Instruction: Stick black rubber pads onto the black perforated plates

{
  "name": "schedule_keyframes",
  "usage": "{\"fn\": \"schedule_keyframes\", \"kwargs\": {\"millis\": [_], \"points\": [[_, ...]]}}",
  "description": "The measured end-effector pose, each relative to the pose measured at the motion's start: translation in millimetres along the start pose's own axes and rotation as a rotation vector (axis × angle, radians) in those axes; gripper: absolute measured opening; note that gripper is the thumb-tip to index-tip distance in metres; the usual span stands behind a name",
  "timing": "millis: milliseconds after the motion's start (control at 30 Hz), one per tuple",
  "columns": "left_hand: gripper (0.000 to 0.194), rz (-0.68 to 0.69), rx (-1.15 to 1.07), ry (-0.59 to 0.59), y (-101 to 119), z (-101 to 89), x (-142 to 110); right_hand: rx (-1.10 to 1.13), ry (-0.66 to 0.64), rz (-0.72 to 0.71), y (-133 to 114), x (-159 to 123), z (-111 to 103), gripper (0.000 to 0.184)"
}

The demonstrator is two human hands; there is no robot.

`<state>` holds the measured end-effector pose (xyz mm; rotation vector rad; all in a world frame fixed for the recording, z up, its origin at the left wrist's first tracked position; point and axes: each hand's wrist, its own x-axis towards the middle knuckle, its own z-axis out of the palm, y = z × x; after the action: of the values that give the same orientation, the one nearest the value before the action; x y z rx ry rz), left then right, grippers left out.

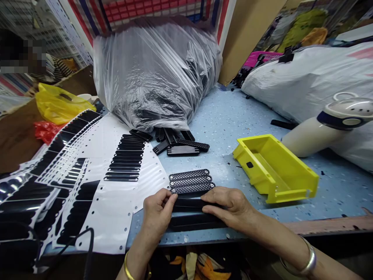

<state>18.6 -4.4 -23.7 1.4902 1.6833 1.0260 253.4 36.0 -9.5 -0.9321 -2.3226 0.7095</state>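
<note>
Smooth black plastic bar [190, 204], held near the front edge of the blue speckled worktop [221, 116], lying to the left of the yellow plastic tray [274, 169] and nearer the person than it; long axis crosswise, running side to side and roughly parallel to that edge. Left hand [157, 212] closes narrowly on the bar's left end, thumb and fingers about it. Right hand [230, 206] is also narrow, its fingers stretched along the right half, so the two together appear to steady the piece from both ends. Lower black bar [195, 222] lies parallel just nearer the person, apparently kept within easy reach. Three mesh-textured black strips [190, 181] sit side by side just beyond the hands, left of the tray, their neat alignment with the held bar suggesting deliberate placing. Farther left of the tray: white perforated backing sheet [113, 229] bearing rows of black strips [125, 159]. Behind and left of the tray: loose heap of black parts [180, 144], against a clear plastic bag [154, 74] packed with dark pieces. Beyond the tray: white sack [300, 77]. Worn: gold bangle [126, 266] on left wrist, silver bangle [303, 260] on right.
</note>
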Motion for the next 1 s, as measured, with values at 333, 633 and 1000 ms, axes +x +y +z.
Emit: {"fn": "schedule_keyframes", "kwargs": {"millis": [333,633,1000], "points": [[0.029,-0.034,-0.03,-0.026,-1.8,-0.6,1.6,-0.09,0.069,-0.108,-10.9,-5.4,-1.6,0.023],[0.028,0.004,-0.029,-0.025,-0.5,-2.2,2.2,-0.261,0.005,-0.165,-12.1,-11.0,1.1,0.029],[0.029,0.023,-0.02,-0.068,-7.2,-5.2,1.2,-0.041,-0.08,-0.014,-9.6,0.4,-8.3,0.017]]}}
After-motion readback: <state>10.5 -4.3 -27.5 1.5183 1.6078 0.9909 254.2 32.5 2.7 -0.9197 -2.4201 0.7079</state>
